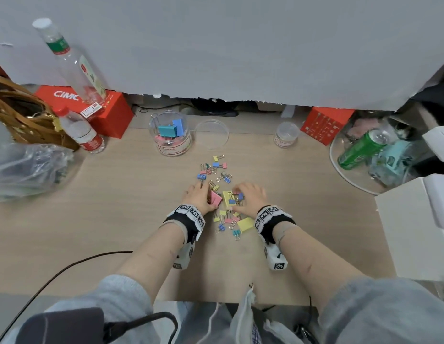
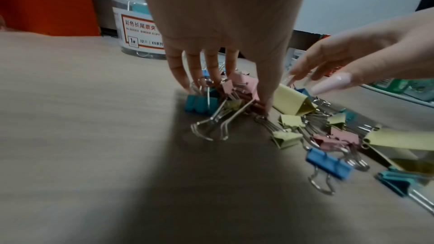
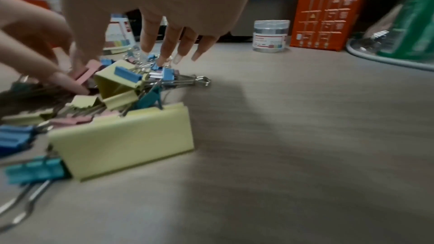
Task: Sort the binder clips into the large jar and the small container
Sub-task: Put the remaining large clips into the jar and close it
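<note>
left grip [image 1: 199, 196] pinches a big pink clip [image 1: 214, 197] | right grip [image 1: 249, 196] spread over the clip pile [image 1: 228, 207], we judge picking sizes | large jar [image 1: 170, 135], small container [image 1: 286, 134] wait open at worktop [image 1: 116, 207] rear

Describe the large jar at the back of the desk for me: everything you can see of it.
The large jar is a clear plastic cylinder, upright at the back of the desk, left of its flat clear lid, which lies off beside it. The mouth is open. A white label with a red border and printed text wraps its front. Inside lie large clips: teal and blue on top, pink beneath, one wire handle poking above the rim. Neither hand touches it.
</note>
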`<action>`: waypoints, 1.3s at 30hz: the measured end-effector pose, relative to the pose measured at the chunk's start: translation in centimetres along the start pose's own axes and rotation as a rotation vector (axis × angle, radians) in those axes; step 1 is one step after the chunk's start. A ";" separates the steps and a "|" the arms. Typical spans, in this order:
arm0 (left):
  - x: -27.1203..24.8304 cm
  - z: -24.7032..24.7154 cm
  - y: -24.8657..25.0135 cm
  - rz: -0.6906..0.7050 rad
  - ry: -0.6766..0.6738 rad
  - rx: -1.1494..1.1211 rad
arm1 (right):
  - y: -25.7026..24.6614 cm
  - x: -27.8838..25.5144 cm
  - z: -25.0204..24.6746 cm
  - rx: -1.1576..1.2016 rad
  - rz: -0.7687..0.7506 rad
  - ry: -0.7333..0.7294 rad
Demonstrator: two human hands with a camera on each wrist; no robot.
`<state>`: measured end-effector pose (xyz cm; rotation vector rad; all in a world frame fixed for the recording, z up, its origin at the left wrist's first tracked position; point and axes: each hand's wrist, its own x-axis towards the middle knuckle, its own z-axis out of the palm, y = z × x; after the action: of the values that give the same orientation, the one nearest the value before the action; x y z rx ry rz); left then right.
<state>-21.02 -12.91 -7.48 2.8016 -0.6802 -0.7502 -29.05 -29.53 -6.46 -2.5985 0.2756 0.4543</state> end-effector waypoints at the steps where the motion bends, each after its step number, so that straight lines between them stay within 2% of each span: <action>1: 0.0 0.2 0.1 -0.008 0.015 -0.004 | -0.4 0.0 0.1 -0.046 -0.041 -0.024; 7: 0.4 1.2 0.8 -0.051 0.109 -0.066 | -1.6 1.3 0.7 -0.242 -0.108 -0.067; 11: 0.5 0.8 1.1 -0.066 0.096 -0.128 | -2.4 2.0 0.4 -0.291 -0.120 -0.023; 21: 0.5 -1.9 1.3 -0.124 0.158 -0.605 | -1.8 2.3 -1.5 0.225 0.092 0.215; 26: 0.3 -4.0 1.5 -0.145 0.201 -0.946 | -1.8 1.9 -3.0 0.785 0.215 0.270; 29: 0.6 -4.4 1.3 -0.187 0.227 -1.163 | -1.5 1.9 -3.2 0.999 0.298 0.322; 33: 0.9 -4.6 1.1 -0.259 0.204 -1.355 | -0.9 1.6 -3.7 1.064 0.395 0.343; 39: 1.6 -3.4 0.8 -0.295 0.056 -1.496 | 0.1 2.0 -3.1 1.108 0.467 0.312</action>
<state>-18.37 -14.23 -5.08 1.4883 0.2999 -0.7282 -26.44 -31.35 -4.66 -1.4815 0.9389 -0.0070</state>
